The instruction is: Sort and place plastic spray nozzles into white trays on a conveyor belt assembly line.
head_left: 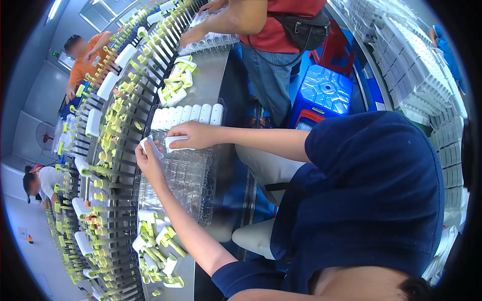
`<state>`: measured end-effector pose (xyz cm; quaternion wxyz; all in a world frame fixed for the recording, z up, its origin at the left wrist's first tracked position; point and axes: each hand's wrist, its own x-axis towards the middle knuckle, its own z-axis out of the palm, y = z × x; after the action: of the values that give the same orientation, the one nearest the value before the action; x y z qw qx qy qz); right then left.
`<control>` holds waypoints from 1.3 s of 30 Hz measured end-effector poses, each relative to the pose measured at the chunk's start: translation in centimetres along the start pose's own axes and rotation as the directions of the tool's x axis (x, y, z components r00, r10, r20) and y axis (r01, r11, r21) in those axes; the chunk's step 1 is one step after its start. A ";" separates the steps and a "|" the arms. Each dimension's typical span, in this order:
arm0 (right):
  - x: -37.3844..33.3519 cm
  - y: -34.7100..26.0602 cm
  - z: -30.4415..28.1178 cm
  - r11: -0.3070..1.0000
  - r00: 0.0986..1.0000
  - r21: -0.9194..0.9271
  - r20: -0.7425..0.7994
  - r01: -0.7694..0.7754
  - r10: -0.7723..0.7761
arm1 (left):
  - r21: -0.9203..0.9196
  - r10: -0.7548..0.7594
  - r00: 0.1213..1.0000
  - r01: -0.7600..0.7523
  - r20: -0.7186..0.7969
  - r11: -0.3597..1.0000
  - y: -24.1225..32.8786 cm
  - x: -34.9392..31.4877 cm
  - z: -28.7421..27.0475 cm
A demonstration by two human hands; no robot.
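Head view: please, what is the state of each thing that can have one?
Left hand: closed on a white piece
Right hand: closed on another white piece
Clear tray: partly filled with white pieces
Yellow-green parts: loosely heaped
Blue stool: upright
Waist bag: worn, zip unclear
Fan: cannot tell if turning

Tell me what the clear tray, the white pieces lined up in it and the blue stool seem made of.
Clear tray: probably thin moulded plastic, glossy, as it is see-through and glints. White pieces: likely plastic, smooth and evenly coloured, though painted metal can't be ruled out. Blue stool: apparently hard, shiny plastic, given its raised pattern and bright highlights.
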<state>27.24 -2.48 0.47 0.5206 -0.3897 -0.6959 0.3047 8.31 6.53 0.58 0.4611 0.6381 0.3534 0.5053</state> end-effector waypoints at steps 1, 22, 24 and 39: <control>0.0 -0.1 0.0 1.000 1.000 -0.006 -0.005 0.007 -0.008 | 0.006 0.001 1.000 -0.001 -0.002 1.000 0.0 0.0 0.0; -0.1 0.1 -0.1 0.999 1.000 -0.050 -0.017 -0.014 0.013 | 0.000 0.005 1.000 -0.005 0.001 1.000 0.1 0.0 0.3; -0.2 0.1 -0.1 0.999 1.000 -0.050 -0.021 -0.005 0.004 | 0.000 0.008 1.000 -0.008 0.002 1.000 0.2 0.0 0.5; -0.1 -0.1 0.2 0.998 1.000 -0.055 -0.019 -0.015 0.014 | 0.035 0.004 1.000 -0.004 -0.004 0.999 0.2 -0.3 0.2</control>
<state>27.09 -2.63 0.42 0.5139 -0.4116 -0.6964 0.2855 8.40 6.19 0.71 0.4483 0.6457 0.3618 0.5012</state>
